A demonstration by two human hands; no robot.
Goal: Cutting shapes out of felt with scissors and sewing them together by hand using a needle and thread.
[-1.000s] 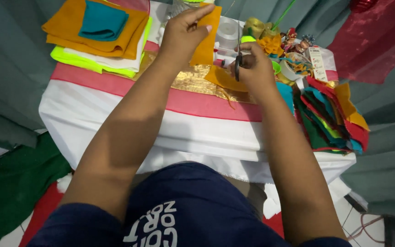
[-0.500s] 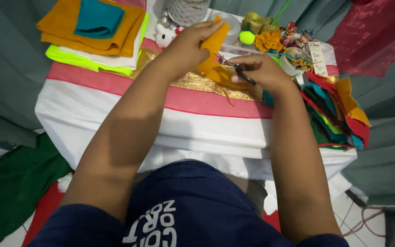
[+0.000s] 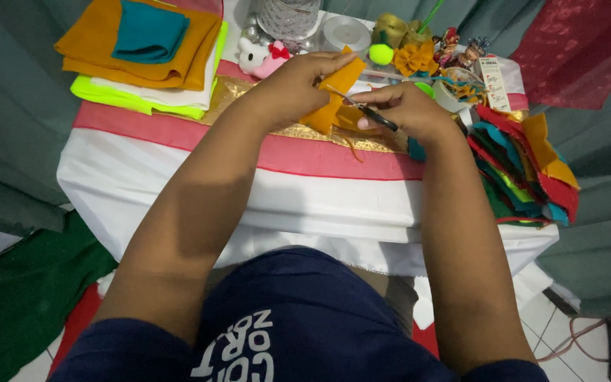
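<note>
I see my left hand (image 3: 293, 88) pinching a piece of orange felt (image 3: 334, 95) by its upper edge, fingers closed on it, holding it just above the table (image 3: 319, 184). My right hand (image 3: 408, 110) is closed around a pair of scissors (image 3: 362, 110), whose blades meet the felt's right edge. Just right of that hand a pile of felt scraps (image 3: 525, 166) crowds the table edge. Left of the grip, folded cloths (image 3: 143, 56) sit well apart, leaving bare pink cloth between.

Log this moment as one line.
left hand: holds orange felt piece | right hand: scissors cutting it | table: felt stacks both sides
</note>
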